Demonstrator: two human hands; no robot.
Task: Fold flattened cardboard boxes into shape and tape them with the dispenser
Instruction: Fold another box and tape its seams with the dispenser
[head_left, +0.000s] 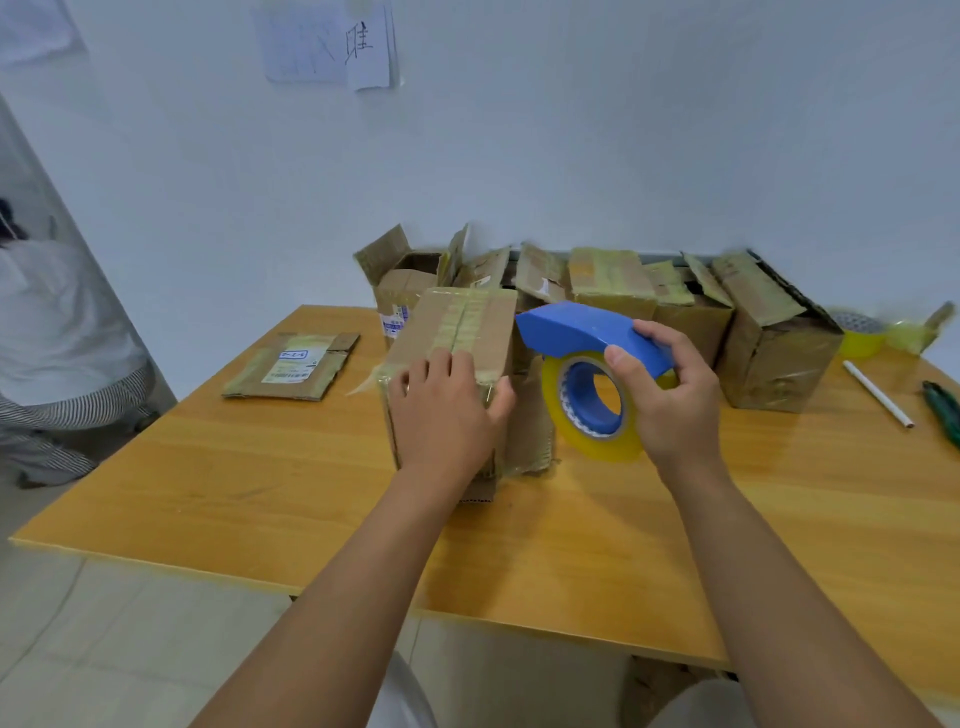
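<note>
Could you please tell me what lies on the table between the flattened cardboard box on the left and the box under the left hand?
In the head view, only bare wooden table lies between the flattened cardboard box and the taped brown cardboard box that the left hand presses.

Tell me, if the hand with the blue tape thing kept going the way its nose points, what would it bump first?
Probably the box that the left hand presses down. The right hand grips the tape dispenser, whose blue nose points left at the box's top right edge. Depth is hard to judge, so it might pass just behind.
</note>
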